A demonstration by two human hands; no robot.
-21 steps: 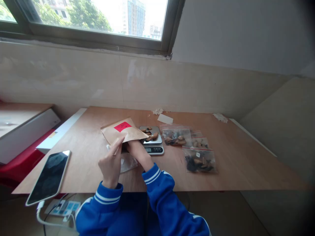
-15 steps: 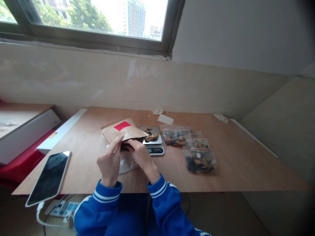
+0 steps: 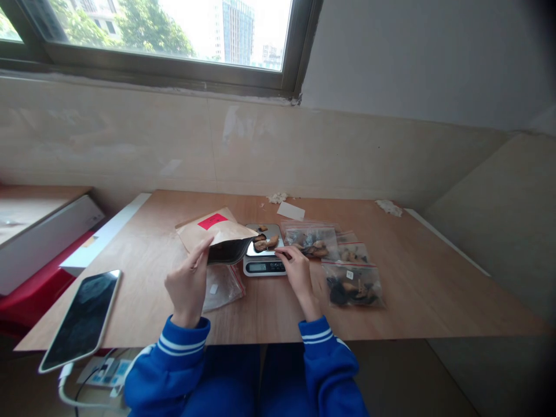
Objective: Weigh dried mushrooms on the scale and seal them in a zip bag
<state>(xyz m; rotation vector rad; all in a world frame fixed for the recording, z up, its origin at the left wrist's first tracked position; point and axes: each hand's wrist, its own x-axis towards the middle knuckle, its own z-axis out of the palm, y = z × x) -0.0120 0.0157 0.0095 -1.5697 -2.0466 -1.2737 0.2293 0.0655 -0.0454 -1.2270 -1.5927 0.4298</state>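
My left hand [image 3: 191,278] pinches the lower edge of a brown paper bag [image 3: 230,231] with a red label, its dark mouth gaping to the right. On the white kitchen scale [image 3: 249,267], with its lit display, lie several brown dried pieces [image 3: 266,243] that look like mushroom. Over the scale's right front corner, my right hand [image 3: 299,275] is closed at the fingertips on what looks like a small brown dried piece [image 3: 281,252], partly hidden by the fingers. Flat clear plastic bags [image 3: 225,289] lie under the paper bag.
Several filled clear zip bags [image 3: 351,284] lie right of the scale. Behind it are a white card [image 3: 291,211] and crumpled whitish scraps [image 3: 277,198]. A phone [image 3: 82,318] on a charging cable overhangs the table's front left edge.
My right hand has come out of the paper bag's mouth and moved right to the scale's front corner. The bag's mouth now shows open; my left hand still holds it.
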